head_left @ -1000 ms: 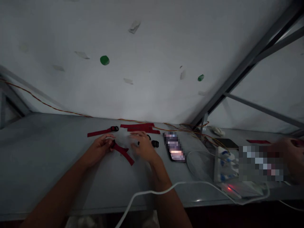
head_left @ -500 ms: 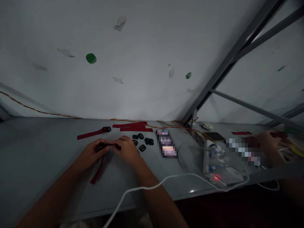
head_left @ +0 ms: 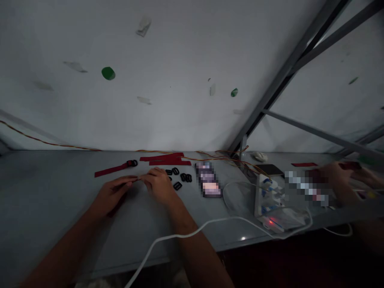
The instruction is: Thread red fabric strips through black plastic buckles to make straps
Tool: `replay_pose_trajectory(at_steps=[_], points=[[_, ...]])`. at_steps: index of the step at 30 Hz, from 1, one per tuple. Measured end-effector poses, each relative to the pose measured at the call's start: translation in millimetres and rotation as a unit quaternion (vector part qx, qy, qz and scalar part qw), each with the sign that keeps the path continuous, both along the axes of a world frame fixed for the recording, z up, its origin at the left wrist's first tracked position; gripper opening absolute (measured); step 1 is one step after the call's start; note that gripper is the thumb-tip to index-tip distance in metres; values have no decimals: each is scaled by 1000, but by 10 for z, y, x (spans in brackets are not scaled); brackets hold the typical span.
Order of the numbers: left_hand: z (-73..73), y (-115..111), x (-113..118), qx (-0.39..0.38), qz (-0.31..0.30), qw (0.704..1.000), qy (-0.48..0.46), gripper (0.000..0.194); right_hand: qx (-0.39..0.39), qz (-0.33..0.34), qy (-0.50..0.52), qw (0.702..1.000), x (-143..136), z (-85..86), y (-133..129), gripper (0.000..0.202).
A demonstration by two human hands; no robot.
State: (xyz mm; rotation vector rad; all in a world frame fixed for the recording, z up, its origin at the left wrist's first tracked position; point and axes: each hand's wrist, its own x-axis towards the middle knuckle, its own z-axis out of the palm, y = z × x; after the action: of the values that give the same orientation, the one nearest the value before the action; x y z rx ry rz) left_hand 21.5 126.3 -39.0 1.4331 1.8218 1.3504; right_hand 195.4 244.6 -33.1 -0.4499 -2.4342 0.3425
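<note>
Both of my hands meet above the grey table, fingertips pinched close together. My left hand is closed on a red webbing strap, whose loose tail hangs dimly below the palm. My right hand pinches at the same strap from the other side; fingers hide most of the held part, and I cannot make out whether a buckle is there. Just right of that hand lie several black slide buckles. Behind my left hand rests another red strap with a black buckle on its end.
Flat red straps lie by the wall. To the right are a phone, a power strip and a dark flat pad. A white cable crosses above my right forearm. Another person's hand works at far right.
The view has shifted slightly. My left fingers have turned over the strap, so less of it and its tail shows. My hands stay close together.
</note>
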Motion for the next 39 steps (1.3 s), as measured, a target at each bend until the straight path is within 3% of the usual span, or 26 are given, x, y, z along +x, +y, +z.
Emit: replay_pose_trajectory(at_steps=[7, 12, 17, 20, 23, 27, 30, 34, 37, 39], points=[[-97, 32, 99, 32, 40, 996, 67, 34, -23, -108, 86, 990, 186, 89, 189, 24], [-126, -5, 216, 30, 58, 995, 75, 32, -37, -190, 160, 968, 302, 43, 388, 28], [-199, -65, 322, 21, 120, 988, 98, 27, -16, -277, 232, 932, 394, 48, 679, 34], [-238, -54, 533, 28, 72, 990, 121, 25, -15, -286, 224, 932, 352, 136, 820, 32], [-247, 19, 859, -5, 18, 979, 204, 28, -27, -258, 241, 935, 208, 267, 894, 31], [-228, 168, 1240, -16, -5, 964, 266, 32, -17, -223, 285, 932, 26, 375, 951, 30], [-222, 251, 1379, -13, -24, 960, 278, 39, -31, -251, 235, 939, 52, 283, 989, 25], [-254, 294, 1423, 4, -27, 965, 259, 42, -53, -322, 114, 938, 298, 8, 973, 42], [-270, 312, 1344, 45, -4, 978, 203, 42, -45, -330, 92, 938, 463, -106, 858, 47], [-254, 340, 1192, 63, 46, 981, 177, 33, -33, -308, 112, 944, 490, -107, 728, 46]])
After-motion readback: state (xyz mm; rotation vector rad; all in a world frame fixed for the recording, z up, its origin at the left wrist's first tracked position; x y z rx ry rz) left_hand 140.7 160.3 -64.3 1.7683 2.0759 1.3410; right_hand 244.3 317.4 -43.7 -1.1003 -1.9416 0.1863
